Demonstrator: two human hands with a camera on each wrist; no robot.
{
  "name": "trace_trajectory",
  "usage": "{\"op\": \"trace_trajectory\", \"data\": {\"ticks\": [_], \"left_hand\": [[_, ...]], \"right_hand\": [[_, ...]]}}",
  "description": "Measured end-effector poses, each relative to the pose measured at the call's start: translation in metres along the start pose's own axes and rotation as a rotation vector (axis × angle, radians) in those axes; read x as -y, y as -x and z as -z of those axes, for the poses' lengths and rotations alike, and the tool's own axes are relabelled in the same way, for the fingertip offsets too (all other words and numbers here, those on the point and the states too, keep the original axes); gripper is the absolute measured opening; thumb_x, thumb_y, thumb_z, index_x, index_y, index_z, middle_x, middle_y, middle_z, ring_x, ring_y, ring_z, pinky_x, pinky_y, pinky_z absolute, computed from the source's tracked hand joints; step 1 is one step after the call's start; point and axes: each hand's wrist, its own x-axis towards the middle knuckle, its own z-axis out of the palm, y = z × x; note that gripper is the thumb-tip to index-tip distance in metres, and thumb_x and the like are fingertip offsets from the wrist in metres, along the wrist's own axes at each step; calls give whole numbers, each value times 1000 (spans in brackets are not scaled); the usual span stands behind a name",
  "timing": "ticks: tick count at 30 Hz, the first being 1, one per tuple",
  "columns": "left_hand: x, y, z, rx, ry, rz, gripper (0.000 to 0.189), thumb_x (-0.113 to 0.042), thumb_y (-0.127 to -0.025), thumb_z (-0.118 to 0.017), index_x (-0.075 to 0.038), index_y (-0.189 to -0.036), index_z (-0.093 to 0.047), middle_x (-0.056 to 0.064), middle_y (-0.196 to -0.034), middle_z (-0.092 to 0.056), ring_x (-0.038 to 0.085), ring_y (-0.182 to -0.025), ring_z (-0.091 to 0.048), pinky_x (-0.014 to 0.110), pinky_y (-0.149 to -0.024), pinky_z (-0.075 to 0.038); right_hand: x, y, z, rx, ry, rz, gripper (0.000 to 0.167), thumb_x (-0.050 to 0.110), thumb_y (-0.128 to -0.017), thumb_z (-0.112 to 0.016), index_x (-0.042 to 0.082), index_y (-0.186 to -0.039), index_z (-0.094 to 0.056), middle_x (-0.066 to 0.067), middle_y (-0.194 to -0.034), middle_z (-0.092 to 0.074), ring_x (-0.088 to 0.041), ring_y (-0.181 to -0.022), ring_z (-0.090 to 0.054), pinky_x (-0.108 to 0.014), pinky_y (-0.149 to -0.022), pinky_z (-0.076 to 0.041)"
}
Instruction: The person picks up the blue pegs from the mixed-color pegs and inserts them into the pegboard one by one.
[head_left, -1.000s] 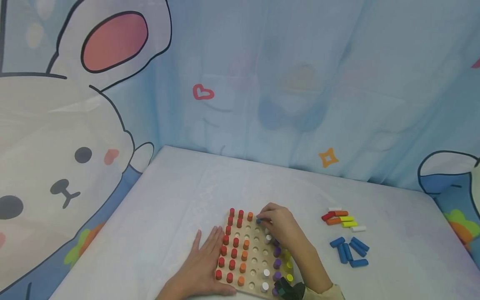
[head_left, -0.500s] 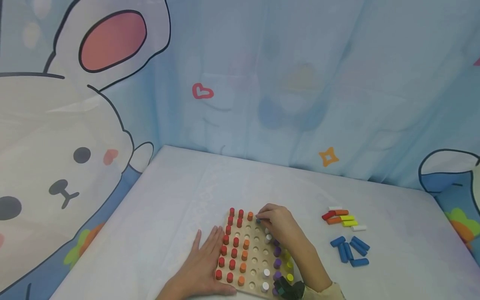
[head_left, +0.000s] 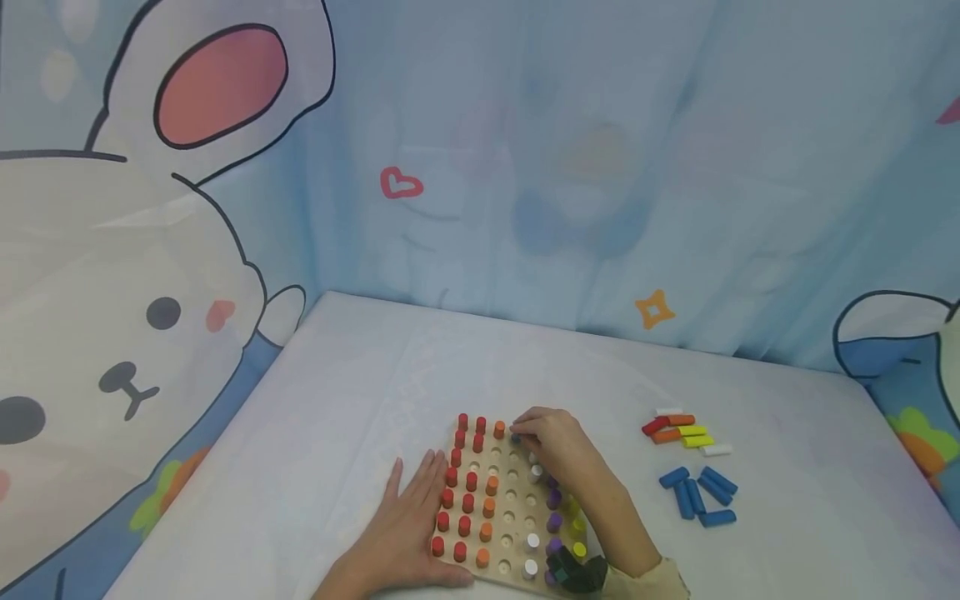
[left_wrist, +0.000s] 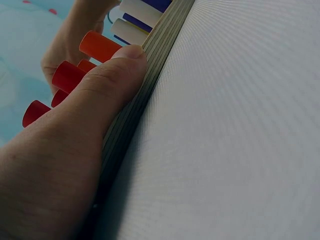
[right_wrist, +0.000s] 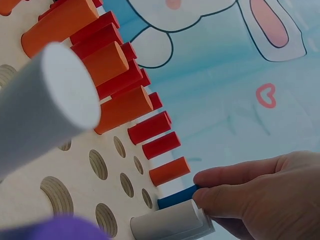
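Observation:
A wooden pegboard (right_wrist: 82, 187) bears rows of upright red, orange, white, purple and yellow pegs, with bare holes between the orange and white rows. My right hand (head_left: 558, 446) reaches over its far side. Finger and thumb pinch the top of a blue peg (right_wrist: 176, 197), which stands at the board's far end between an orange peg (right_wrist: 169, 171) and a white peg (right_wrist: 162, 224). My left hand (head_left: 408, 529) lies along the board's left edge, fingers straight. Its thumb (left_wrist: 107, 80) presses against the near edge beside an orange peg.
Several loose blue pegs (head_left: 717, 518) lie on the white tabletop (head_left: 795, 467) to the right. Behind them is a small pile of white, red, orange and yellow pegs (head_left: 681, 420). A light blue patterned curtain (head_left: 480, 250) hangs along the table's back edge.
The head view shifts slightly. Both hands keep their places, and the right fingers stay on the blue peg at the board's far end.

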Motion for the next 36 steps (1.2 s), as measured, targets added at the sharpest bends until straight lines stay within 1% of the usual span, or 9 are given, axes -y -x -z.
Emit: {"op": "trace_trajectory", "data": {"ticks": [8, 12, 15, 20, 24, 28, 32, 34, 36], "left_hand": [[-4, -1, 1, 12, -2, -7, 131, -94, -62, -40, -8, -153, -4, 7, -161, -6, 22, -149, -3, 61, -115, 2], [-5, -1, 2, 9, 3, -19, 131, -94, -62, -41, -8, -153, -4, 8, -161, -7, 23, -149, -4, 62, -114, 2], [-6, -1, 2, 0, 4, -24, 131, -93, -62, -42, -7, -153, -4, 9, -161, -8, 24, -149, -6, 63, -114, 1], [-5, 2, 2, 16, 18, 9, 132, -95, -60, -41, -8, -153, -4, 8, -161, -7, 23, -149, -4, 61, -115, 3], [-5, 3, 1, 48, 39, 40, 133, -95, -59, -41, -10, -154, -3, 6, -161, -4, 22, -149, -1, 60, -115, 6], [-7, 3, 0, 56, 37, 47, 132, -95, -59, -41, -11, -154, -4, 5, -161, -5, 22, -149, -1, 60, -115, 6], [-8, 2, 2, 25, 18, 21, 131, -94, -60, -43, -8, -153, -7, 8, -161, -9, 25, -149, -6, 61, -115, 2], [-8, 2, 3, 11, 12, 8, 131, -93, -61, -44, -7, -153, -8, 9, -161, -10, 26, -149, -7, 62, -115, 1], [-8, 2, 3, 3, 9, -1, 131, -93, -61, -44, -6, -153, -9, 10, -161, -11, 27, -149, -8, 62, -115, 1]], "right_hand": [[0, 5, 5, 11, -20, -22, 18, 2, -80, -72, 9, -96, -76, -3, -101, -73, -21, -99, -68, -33, -86, -55], [1, 7, 9, 5, -19, -41, 21, 3, -81, -72, 11, -101, -75, -1, -103, -72, -20, -101, -68, -32, -87, -55], [2, 9, 14, -10, -30, -37, 23, 2, -81, -72, 12, -102, -75, 0, -104, -72, -19, -101, -68, -32, -87, -55], [6, 15, 27, -30, -54, -17, 22, 5, -82, -72, 12, -102, -74, 1, -104, -71, -18, -99, -67, -32, -86, -55], [3, 24, 46, -44, -55, -25, 22, 10, -84, -72, 13, -106, -73, 0, -104, -70, -19, -95, -67, -33, -81, -57], [-14, 35, 70, -95, -70, -77, 24, 15, -86, -70, 12, -110, -70, -4, -104, -69, -21, -91, -68, -35, -76, -58], [-43, 48, 90, -158, -75, -123, 31, 18, -88, -68, 7, -117, -66, -11, -106, -69, -26, -91, -69, -41, -77, -58], [-58, 56, 97, -156, -75, -165, 34, 21, -89, -67, 5, -119, -64, -14, -109, -68, -29, -93, -68, -44, -78, -57], [-72, 64, 102, -127, -77, -230, 36, 24, -90, -65, 4, -120, -63, -16, -110, -67, -31, -95, -67, -45, -78, -57]]}}
